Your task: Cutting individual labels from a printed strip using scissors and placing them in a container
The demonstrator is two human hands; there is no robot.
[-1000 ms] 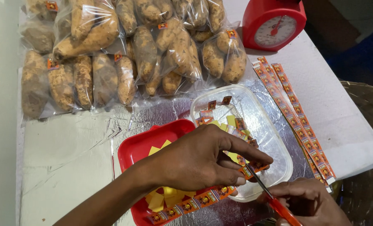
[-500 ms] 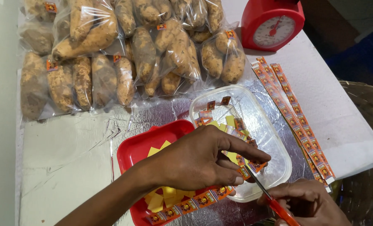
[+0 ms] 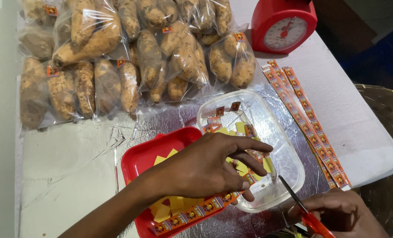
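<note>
**Sticker strip held over the clear tub, scissors just beside it**

The left hand (image 3: 205, 169) reaches across the red tray (image 3: 137, 161) and pinches a strip of orange stickers (image 3: 201, 207) between thumb and fingertips, closed on it, the other fingers spread toward the clear plastic tub (image 3: 289, 154). The strip trails back from the hand over the tray's near edge, and its free end pokes out over the tub's near side. The right hand (image 3: 342, 213), just right of the tub's near corner, is wrapped around the orange handles of a pair of scissors (image 3: 300, 207). The blades point up toward the tub and the strip's end, but stand apart from it.

Inside the tub lie cut single stickers (image 3: 216, 121) and yellow backing scraps. More yellow scraps (image 3: 167, 156) lie in the tray, left of the tub. Right of the tub, uncut sticker strips (image 3: 306, 119) lie side by side on the counter (image 3: 64, 167). Beyond the tub, bagged sweet potatoes (image 3: 130, 53) are piled together, each bag bearing a sticker. A red dial scale (image 3: 284, 26) stands beyond the tub to its right.
</note>
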